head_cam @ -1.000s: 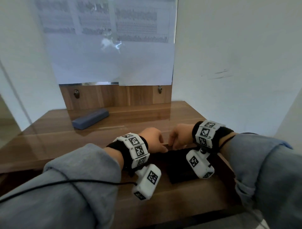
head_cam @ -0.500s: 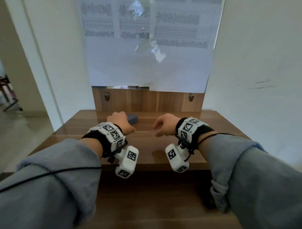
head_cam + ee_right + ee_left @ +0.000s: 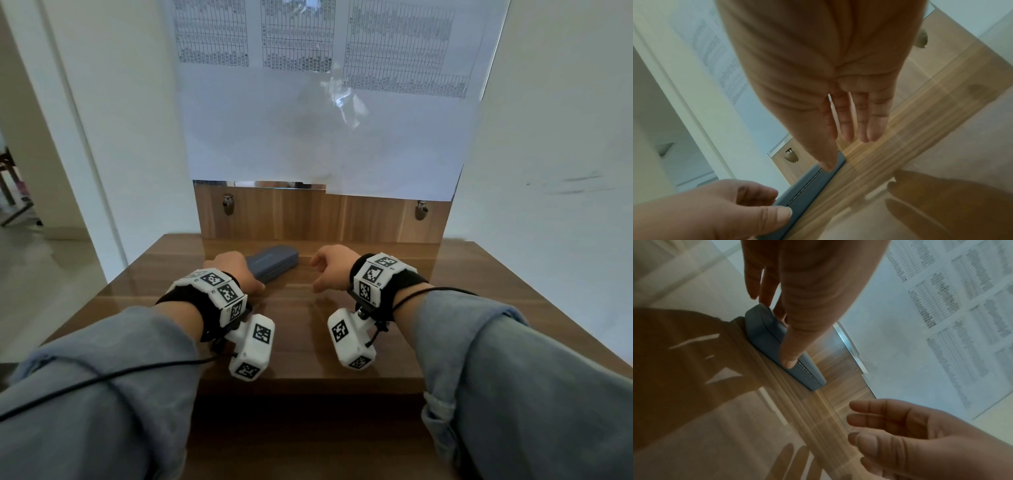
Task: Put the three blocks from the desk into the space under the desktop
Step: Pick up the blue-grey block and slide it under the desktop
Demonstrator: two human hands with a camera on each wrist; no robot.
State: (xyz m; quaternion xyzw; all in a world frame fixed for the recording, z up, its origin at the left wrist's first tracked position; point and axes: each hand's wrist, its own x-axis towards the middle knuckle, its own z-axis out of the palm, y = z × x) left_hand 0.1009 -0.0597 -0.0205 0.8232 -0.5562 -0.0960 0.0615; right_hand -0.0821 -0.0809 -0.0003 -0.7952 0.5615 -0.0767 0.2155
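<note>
A glossy wooden surface (image 3: 479, 308) stands in a narrow white alcove, its sheen throwing back the pale walls and the shadows of the fingers. A wooden back panel (image 3: 325, 216) rises behind it, with a small metal fitting (image 3: 227, 202) near each end. Above the panel hangs a big laminated sheet (image 3: 325, 102) printed with dense tables, glare catching on its plastic. To the left a white door frame (image 3: 78, 137) opens onto a tiled floor (image 3: 41, 260).

One long blue-grey block (image 3: 274, 265) lies flat toward the back of the surface, angled, left of centre. The left hand (image 3: 236, 274) grips its near end: in the left wrist view the thumb (image 3: 791, 353) presses the block's near long side while the fingers (image 3: 764, 288) curl over the far side. The right hand (image 3: 334, 270) hovers just right of the block, not touching it, fingers loosely spread and slightly bent, holding nothing. Both forearms wear grey sleeves (image 3: 513, 377) and black wrist straps carrying white cubes with square black markers (image 3: 371, 274). A thin black cable (image 3: 102, 375) crosses the left sleeve. Below the front edge a darker wooden level (image 3: 308, 438) shows between the arms; I cannot tell what it holds.
</note>
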